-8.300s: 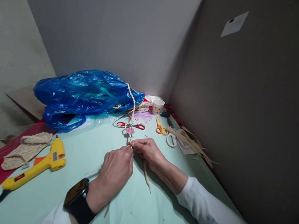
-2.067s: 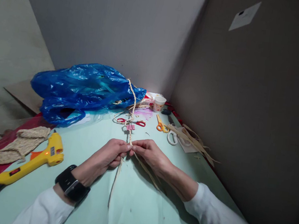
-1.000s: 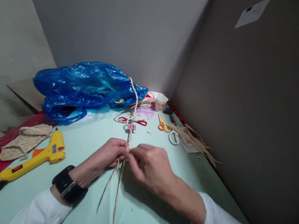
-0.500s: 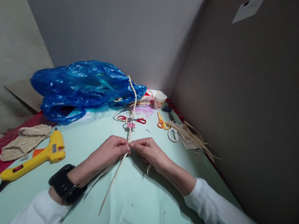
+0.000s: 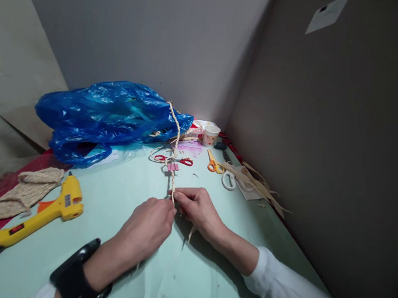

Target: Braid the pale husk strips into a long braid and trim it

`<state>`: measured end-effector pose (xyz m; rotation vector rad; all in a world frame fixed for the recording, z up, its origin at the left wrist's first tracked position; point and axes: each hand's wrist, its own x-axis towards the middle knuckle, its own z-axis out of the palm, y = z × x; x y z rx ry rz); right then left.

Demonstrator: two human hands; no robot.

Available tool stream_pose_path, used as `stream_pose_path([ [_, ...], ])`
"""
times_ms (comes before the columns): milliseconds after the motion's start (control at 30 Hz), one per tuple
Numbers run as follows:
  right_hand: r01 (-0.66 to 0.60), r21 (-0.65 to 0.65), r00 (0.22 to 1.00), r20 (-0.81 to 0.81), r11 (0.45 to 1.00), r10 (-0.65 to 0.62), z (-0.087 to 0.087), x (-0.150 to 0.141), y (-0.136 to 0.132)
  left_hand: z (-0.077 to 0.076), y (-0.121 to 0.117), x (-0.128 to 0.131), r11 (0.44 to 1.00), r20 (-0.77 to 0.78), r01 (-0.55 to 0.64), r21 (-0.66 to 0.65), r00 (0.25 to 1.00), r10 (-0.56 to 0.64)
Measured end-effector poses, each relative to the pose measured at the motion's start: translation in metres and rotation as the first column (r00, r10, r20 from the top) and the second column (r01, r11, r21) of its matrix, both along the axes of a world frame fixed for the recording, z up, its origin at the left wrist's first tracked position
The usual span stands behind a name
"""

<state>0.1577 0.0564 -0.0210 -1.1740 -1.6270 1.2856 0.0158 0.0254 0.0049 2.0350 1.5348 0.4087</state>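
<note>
A thin braided straw cord (image 5: 177,139) runs from the blue bag down the middle of the table towards me. A pink clip (image 5: 172,167) sits on it, beside red-handled scissors (image 5: 186,162). My right hand (image 5: 200,210) pinches the near end of the braid between thumb and forefinger; a loose strand hangs below its palm. Just nearer to me, my left hand (image 5: 148,225) is closed, back upward, on strands at the braid's end. Its fingertips are mostly hidden. A black watch is on the left wrist.
A yellow glue gun (image 5: 43,214) and a woven straw piece (image 5: 28,192) lie at left. Behind is a blue plastic bag (image 5: 115,118). A paper cup (image 5: 211,135), orange scissors (image 5: 214,163), white-handled scissors (image 5: 229,181) and straw strips (image 5: 256,183) are at right.
My left hand has turned back-up and drawn nearer to me; the long strands under it are now mostly hidden. My right hand, briefly raised and blurred a second ago, pinches the braid again.
</note>
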Motion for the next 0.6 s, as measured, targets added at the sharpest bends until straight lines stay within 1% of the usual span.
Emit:
stream_pose_path([
  [67,-0.040,-0.172,0.986,-0.167,0.984,0.011,-0.002,-0.002,-0.001,-0.003,-0.004,0.003,0.999,-0.037,-0.005,0.050,0.999,0.007],
  [133,-0.062,-0.281,0.957,-0.288,0.958,-0.022,-0.001,-0.004,-0.002,-0.001,-0.004,0.001,0.997,-0.047,0.005,0.082,0.999,-0.001],
  [200,-0.056,-0.324,0.939,-0.339,0.944,-0.061,0.001,-0.005,-0.002,0.005,0.002,-0.006,0.999,-0.013,0.034,0.036,0.999,-0.034],
  [233,-0.057,-0.332,0.935,-0.348,0.942,-0.066,0.002,-0.005,-0.003,0.009,0.007,-0.011,0.998,0.019,0.055,-0.023,0.998,-0.055],
  [267,-0.061,-0.337,0.933,-0.353,0.940,-0.066,0.004,-0.005,-0.003,0.012,0.013,-0.017,0.997,0.072,0.032,-0.064,0.997,-0.028],
  [300,-0.065,-0.342,0.933,-0.354,0.937,-0.064,0.005,-0.005,-0.003,0.013,0.020,-0.022,0.997,0.136,-0.044,-0.059,0.989,0.051],
  [333,-0.069,-0.352,0.934,-0.352,0.934,-0.064,0.006,-0.004,-0.003,0.013,0.026,-0.026,0.990,0.207,-0.136,-0.031,0.968,0.139],
  [367,-0.079,-0.362,0.933,-0.354,0.929,-0.058,0.007,-0.004,-0.004,0.011,0.031,-0.029,0.984,0.299,-0.174,-0.048,0.937,0.181],
  [400,-0.094,-0.371,0.932,-0.360,0.924,-0.050,0.007,-0.003,-0.004,0.008,0.034,-0.031,0.976,0.406,-0.169,-0.137,0.889,0.211],
  [433,-0.106,-0.377,0.929,-0.367,0.920,-0.043,0.007,-0.003,-0.004,0.003,0.036,-0.031,0.962,0.499,-0.089,-0.260,0.840,0.213],
  [467,-0.117,-0.377,0.928,-0.372,0.919,-0.034,0.007,-0.003,-0.004,-0.001,0.037,-0.030,0.936,0.564,0.021,-0.350,0.803,0.193],
  [500,-0.130,-0.376,0.926,-0.376,0.918,-0.023,0.007,-0.002,-0.004,-0.005,0.036,-0.028,0.905,0.611,0.103,-0.413,0.768,0.191],
  [533,-0.142,-0.372,0.925,-0.379,0.918,-0.010,0.007,-0.002,-0.004,-0.009,0.035,-0.025,0.877,0.644,0.161,-0.453,0.739,0.197],
  [567,-0.150,-0.364,0.928,-0.374,0.919,0.003,0.007,-0.002,-0.004,-0.010,0.034,-0.023,0.856,0.666,0.191,-0.480,0.715,0.214],
  [600,-0.154,-0.350,0.935,-0.355,0.924,0.021,0.007,-0.001,-0.003,-0.011,0.032,-0.021,0.844,0.676,0.193,-0.500,0.696,0.242],
])
